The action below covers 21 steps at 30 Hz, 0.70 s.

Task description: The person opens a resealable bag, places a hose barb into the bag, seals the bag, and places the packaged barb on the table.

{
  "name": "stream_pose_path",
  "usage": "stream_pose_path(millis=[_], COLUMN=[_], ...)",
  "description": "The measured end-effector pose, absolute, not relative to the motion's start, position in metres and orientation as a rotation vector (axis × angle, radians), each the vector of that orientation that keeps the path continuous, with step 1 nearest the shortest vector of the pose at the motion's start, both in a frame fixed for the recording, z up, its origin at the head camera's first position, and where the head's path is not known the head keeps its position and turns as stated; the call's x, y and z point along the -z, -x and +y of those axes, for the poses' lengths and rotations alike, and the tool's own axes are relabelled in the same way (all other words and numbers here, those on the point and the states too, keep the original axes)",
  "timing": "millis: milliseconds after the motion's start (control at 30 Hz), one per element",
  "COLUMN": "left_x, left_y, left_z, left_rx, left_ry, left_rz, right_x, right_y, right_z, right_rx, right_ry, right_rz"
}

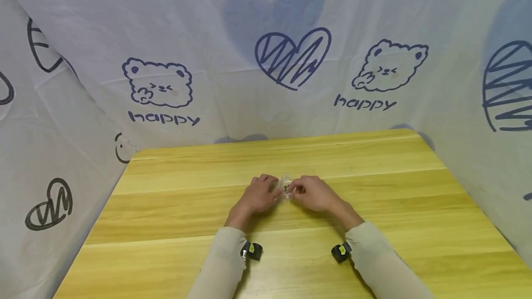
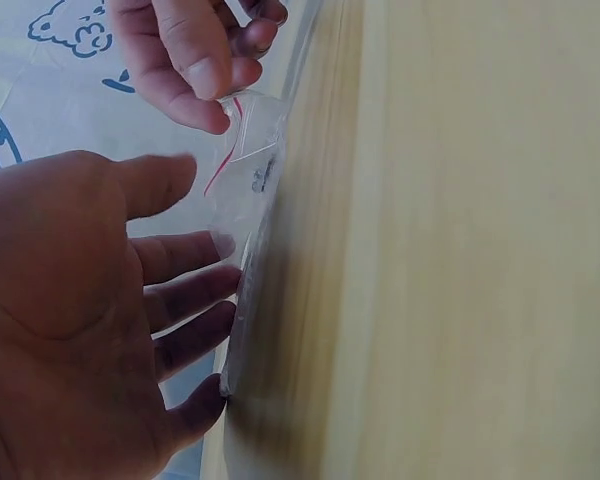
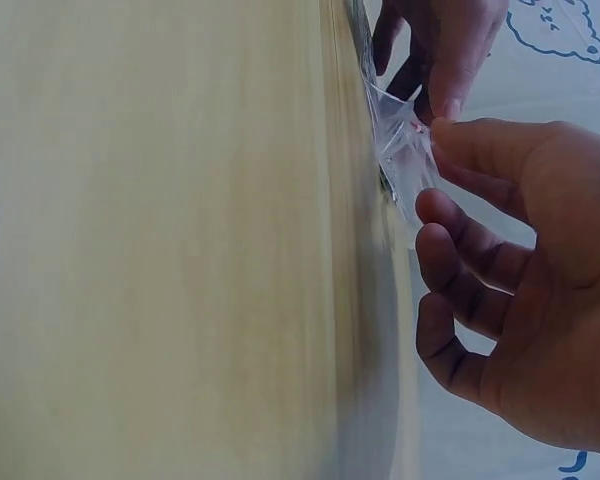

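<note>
A small clear zip bag with a red line along its mouth lies between both hands near the middle of the table. Small dark bits show in or under the plastic; their kind is too small to tell. My right hand pinches the bag's edge between thumb and index finger, its other fingers bent loosely in the right wrist view. On the opposite side, my left hand has its fingers spread and fairly straight, fingertips right at the plastic, thumb held apart from it in the left wrist view.
The yellow wood-grain table spreads out around the hands. A white cloth printed with hearts, bears and "happy" hangs behind it and at both sides. Each wrist carries a small black camera over a light sleeve.
</note>
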<state>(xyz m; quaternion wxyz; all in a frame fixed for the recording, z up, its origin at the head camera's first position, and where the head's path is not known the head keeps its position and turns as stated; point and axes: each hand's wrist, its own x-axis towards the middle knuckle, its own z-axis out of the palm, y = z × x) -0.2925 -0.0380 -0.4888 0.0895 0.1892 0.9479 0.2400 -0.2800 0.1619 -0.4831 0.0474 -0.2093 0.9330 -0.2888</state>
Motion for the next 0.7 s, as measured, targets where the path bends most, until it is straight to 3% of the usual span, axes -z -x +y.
stream_pose_path(millis=[700], left_x=[0.4886], left_y=[0.2908], left_z=[-0.0396], left_rx=[-0.707], left_ry=[-0.571], left_rz=[2.883], right_x=[0.4828], right_y=[0.2782], right_z=[0.1581], right_rx=[0.736], right_ry=[0.577], right_rz=[2.92])
